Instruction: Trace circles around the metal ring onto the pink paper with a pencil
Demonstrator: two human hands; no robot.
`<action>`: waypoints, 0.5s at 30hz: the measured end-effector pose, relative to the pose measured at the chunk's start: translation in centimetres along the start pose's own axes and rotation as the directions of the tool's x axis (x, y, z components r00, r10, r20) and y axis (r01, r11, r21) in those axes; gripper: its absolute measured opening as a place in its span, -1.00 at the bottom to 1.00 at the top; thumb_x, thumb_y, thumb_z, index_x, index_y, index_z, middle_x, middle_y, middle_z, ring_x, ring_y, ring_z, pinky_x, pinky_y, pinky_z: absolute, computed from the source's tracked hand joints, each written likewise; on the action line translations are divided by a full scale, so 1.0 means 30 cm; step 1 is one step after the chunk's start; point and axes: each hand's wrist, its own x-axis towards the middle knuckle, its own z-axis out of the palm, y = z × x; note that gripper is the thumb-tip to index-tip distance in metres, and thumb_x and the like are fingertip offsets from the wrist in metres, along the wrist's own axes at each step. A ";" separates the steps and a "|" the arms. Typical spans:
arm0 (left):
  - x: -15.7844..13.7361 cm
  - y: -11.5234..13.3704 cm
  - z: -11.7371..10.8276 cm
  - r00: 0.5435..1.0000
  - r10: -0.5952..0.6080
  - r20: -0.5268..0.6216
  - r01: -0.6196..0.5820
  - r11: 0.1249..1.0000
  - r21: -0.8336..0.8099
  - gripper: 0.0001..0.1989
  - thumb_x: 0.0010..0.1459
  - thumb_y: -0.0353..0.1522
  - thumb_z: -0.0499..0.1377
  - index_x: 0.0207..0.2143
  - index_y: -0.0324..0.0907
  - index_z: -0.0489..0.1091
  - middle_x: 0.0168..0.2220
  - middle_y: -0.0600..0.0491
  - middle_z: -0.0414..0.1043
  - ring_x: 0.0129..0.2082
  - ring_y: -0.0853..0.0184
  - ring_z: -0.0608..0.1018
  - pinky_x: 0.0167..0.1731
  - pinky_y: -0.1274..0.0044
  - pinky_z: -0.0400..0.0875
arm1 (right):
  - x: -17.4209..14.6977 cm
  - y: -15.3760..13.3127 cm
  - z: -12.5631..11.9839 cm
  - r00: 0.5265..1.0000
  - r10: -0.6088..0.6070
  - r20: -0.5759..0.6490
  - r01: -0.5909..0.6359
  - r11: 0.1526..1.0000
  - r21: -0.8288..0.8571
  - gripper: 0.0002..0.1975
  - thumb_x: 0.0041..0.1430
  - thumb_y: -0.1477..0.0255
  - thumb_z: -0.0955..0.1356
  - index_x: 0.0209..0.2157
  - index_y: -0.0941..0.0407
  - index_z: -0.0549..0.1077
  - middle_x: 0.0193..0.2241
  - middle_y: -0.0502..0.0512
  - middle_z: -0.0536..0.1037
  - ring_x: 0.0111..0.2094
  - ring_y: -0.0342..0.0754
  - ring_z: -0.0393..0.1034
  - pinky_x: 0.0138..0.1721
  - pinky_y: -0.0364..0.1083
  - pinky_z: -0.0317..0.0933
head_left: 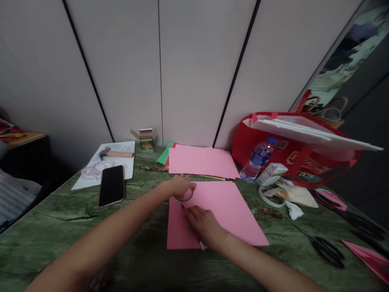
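A sheet of pink paper (231, 219) lies in front of me. My left hand (181, 186) reaches over its far left part. The fingers close on a thin round ring (189, 197) that rests against the paper; its exact kind is unclear. Just below, my right hand (204, 224) grips a pencil (199, 240). The pencil's tip is near the ring's lower edge, and its other end points back toward me. I cannot make out any line on the paper.
Behind lies a stack of pink sheets (200, 160). A phone (112, 185), a hammer (118, 154) and a small box (146, 142) are at left. Rightward are a water bottle (259, 160), a red bag (246, 134), a ribbon roll (267, 198) and scissors (326, 249).
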 end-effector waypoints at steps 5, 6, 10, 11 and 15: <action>0.007 0.000 0.014 1.000 -0.002 -0.021 0.002 1.000 0.006 -0.57 -0.01 -0.45 0.18 -0.03 -0.06 0.32 -0.12 -0.16 0.31 -0.16 0.05 0.45 -0.28 0.30 0.39 | -0.034 0.040 -0.010 1.000 0.015 0.023 -0.015 0.999 0.036 -0.78 0.17 0.60 0.26 -0.12 0.21 0.37 -0.26 0.21 0.49 -0.23 0.03 0.38 -0.45 -0.09 0.22; 0.009 0.000 0.017 1.000 -0.002 -0.025 0.003 1.000 0.007 -0.57 0.00 -0.45 0.17 -0.03 -0.05 0.33 -0.12 -0.16 0.31 -0.16 0.05 0.45 -0.28 0.30 0.39 | -0.038 0.048 -0.012 0.999 0.023 0.030 -0.024 0.999 0.043 -0.77 0.18 0.59 0.26 -0.11 0.21 0.36 -0.25 0.21 0.49 -0.23 0.03 0.38 -0.44 -0.09 0.22; 0.015 -0.004 0.025 0.999 -0.005 -0.034 0.005 1.000 0.004 -0.56 -0.04 -0.46 0.19 -0.05 -0.04 0.34 -0.14 -0.13 0.31 -0.16 0.06 0.45 -0.29 0.33 0.40 | -0.043 0.080 -0.016 0.996 0.064 0.055 -0.068 0.995 0.076 -0.76 0.19 0.57 0.24 -0.09 0.20 0.36 -0.23 0.23 0.48 -0.21 0.04 0.37 -0.40 -0.09 0.23; 0.016 -0.005 0.027 0.999 -0.005 -0.037 0.005 1.000 0.002 -0.55 -0.05 -0.46 0.20 -0.05 -0.04 0.34 -0.15 -0.12 0.32 -0.16 0.06 0.44 -0.29 0.33 0.40 | -0.041 0.088 -0.017 0.995 0.073 0.062 -0.078 0.993 0.083 -0.76 0.19 0.57 0.24 -0.10 0.19 0.37 -0.23 0.24 0.48 -0.21 0.04 0.37 -0.38 -0.09 0.24; 0.014 -0.007 0.029 0.999 0.000 -0.047 0.000 1.000 -0.012 -0.57 -0.05 -0.44 0.20 -0.06 -0.05 0.34 -0.15 -0.12 0.32 -0.17 0.06 0.44 -0.28 0.31 0.39 | -0.049 0.131 -0.005 0.996 0.086 0.024 -0.089 0.986 0.138 -0.70 0.16 0.58 0.23 -0.06 0.19 0.36 -0.21 0.23 0.49 -0.21 0.03 0.38 -0.32 -0.08 0.26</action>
